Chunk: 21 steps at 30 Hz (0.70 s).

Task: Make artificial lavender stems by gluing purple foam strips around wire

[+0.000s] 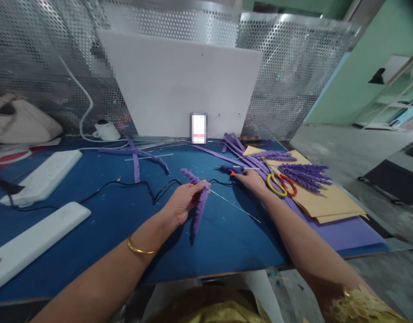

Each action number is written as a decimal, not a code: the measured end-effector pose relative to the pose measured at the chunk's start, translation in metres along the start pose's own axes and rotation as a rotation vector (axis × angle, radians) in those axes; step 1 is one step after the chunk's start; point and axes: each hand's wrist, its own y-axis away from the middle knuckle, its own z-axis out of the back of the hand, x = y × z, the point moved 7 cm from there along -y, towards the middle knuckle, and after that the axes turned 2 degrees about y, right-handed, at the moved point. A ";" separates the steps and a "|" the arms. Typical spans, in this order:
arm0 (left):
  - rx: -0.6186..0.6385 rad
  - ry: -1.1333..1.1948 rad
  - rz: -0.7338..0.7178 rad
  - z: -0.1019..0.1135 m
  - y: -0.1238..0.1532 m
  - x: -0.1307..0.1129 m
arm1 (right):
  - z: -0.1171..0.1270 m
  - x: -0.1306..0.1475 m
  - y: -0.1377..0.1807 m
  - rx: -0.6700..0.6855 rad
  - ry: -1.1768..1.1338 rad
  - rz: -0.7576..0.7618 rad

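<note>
My left hand (184,202) is closed, pinching a partly wrapped lavender flower stem (193,176) between thumb and fingers. A loose fringed end of its purple strip (201,211) hangs down toward the table. From the flower, a thin bare wire (235,206) slants away to the right. My right hand (252,181) is closed around the grip of a blue hot glue gun (232,168) with an orange trigger, which lies low over the table with its nozzle pointing left. Its fingers are partly hidden. Just right of that hand lie scissors (276,185) with yellow and red handles.
Finished purple lavender sprigs (305,176) rest on brown paper (334,204) at the right, beside purple strips (241,150). A lit phone (198,128) leans on a white board (189,85). White power strips (46,172) and a black cord (108,183) occupy the left.
</note>
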 end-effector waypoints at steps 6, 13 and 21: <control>-0.032 0.067 -0.016 0.004 0.000 -0.008 | 0.003 0.016 0.010 -0.100 -0.379 0.115; -0.098 0.134 -0.096 0.021 -0.009 -0.028 | 0.000 0.039 0.028 0.223 -0.932 0.190; -0.225 0.212 -0.238 0.038 -0.012 -0.043 | 0.028 0.053 0.054 -0.067 -0.845 0.387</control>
